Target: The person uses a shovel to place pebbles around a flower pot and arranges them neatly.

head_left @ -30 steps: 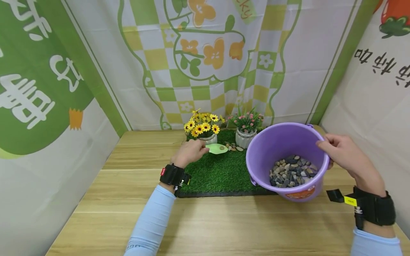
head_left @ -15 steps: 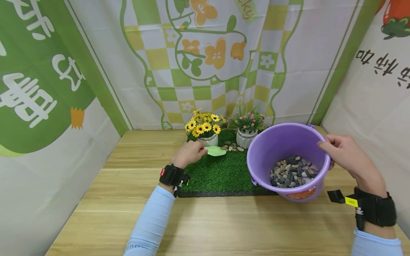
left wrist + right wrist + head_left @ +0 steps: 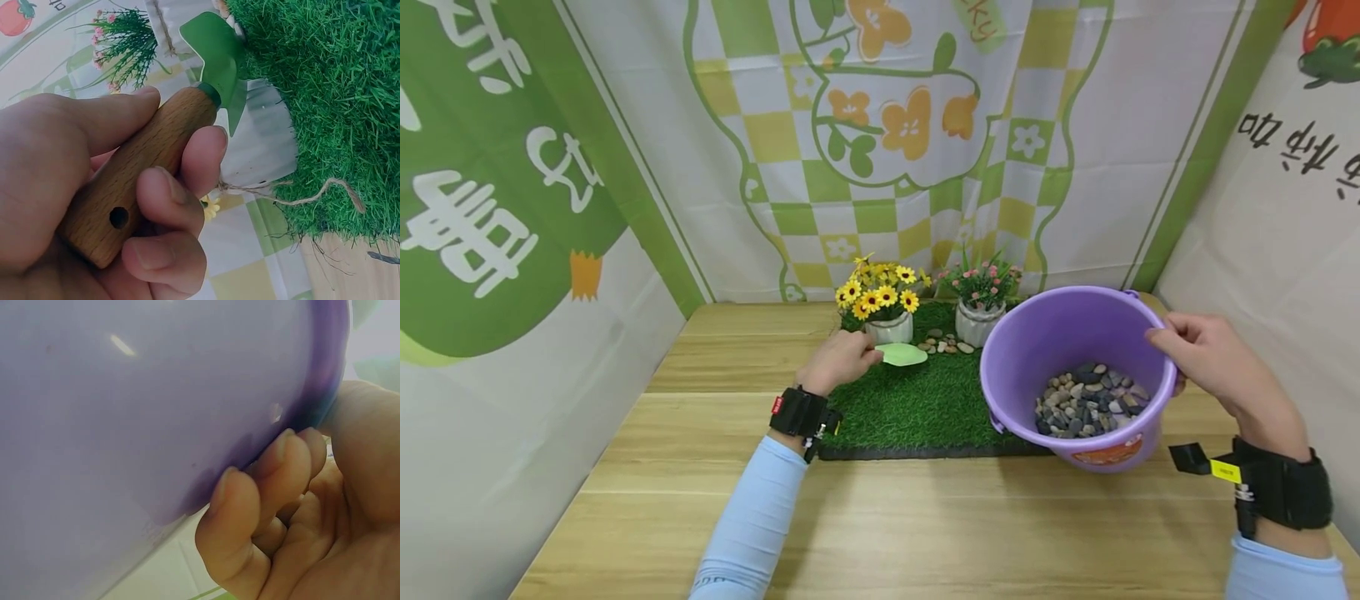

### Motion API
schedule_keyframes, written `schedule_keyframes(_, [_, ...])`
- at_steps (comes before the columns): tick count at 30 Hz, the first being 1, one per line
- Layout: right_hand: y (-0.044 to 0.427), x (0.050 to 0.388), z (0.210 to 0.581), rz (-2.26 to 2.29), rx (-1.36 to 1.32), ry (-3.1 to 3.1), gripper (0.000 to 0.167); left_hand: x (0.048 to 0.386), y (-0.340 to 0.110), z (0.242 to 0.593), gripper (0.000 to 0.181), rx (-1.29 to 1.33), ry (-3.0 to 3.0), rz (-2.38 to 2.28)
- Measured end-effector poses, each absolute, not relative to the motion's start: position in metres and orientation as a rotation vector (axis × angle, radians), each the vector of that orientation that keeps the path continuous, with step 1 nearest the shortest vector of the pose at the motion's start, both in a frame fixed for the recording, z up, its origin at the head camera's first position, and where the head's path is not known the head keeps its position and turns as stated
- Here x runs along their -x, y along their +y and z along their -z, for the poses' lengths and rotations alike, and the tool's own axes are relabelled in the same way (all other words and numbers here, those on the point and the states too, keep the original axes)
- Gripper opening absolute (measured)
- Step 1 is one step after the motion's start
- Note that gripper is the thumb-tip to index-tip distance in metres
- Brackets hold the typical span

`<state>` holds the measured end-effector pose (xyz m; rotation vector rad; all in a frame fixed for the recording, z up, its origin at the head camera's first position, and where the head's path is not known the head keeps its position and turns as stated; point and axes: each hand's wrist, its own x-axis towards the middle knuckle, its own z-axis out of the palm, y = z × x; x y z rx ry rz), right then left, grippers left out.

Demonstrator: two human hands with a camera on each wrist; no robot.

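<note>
In the head view, the left hand [image 3: 837,360] grips a green trowel [image 3: 901,355] above the grass mat [image 3: 917,408], which lies against the far edge of the worktop [image 3: 970,533], around its middle. The trowel's tip points toward the worktop's right side, and its long axis runs roughly parallel to the far edge. Just beyond the blade stand yellow flowers [image 3: 880,293] in a white pot, with pebbles [image 3: 946,344] to the right and pink flowers [image 3: 981,279] in a second pot. The right hand [image 3: 1213,362] holds the rim of a purple bucket [image 3: 1045,342] toward the worktop's right edge, overlapping the mat's near right corner. The bucket leans, its mouth facing up and leftward; stones [image 3: 1086,404] cover part of its floor.

In the left wrist view, the thumb and curled fingers wrap the wooden handle [image 3: 150,165]. The handle slants from lower left to upper right, the holed end by the palm and the blade at the upper end, near a white pot.

In the right wrist view, curled fingers press the bucket's outer wall; the thumb's tip is hidden.
</note>
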<state>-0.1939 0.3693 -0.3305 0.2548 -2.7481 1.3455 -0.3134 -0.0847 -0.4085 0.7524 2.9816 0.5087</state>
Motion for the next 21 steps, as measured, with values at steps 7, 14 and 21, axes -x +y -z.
schedule_keyframes(7, [0.369, 0.194, 0.33, -1.319, -0.291, -2.727, 0.03, 0.309, -0.088, 0.408, 0.036, -0.74, 2.978, -0.535])
schedule_keyframes(14, [0.369, 0.193, 0.33, -1.306, -0.284, -2.73, 0.031, 0.301, -0.093, 0.401, 0.033, -0.69, 2.96, -0.544])
schedule_keyframes(21, [0.368, 0.194, 0.331, -1.307, -0.291, -2.734, 0.031, 0.294, -0.096, 0.403, 0.035, -0.681, 2.936, -0.566])
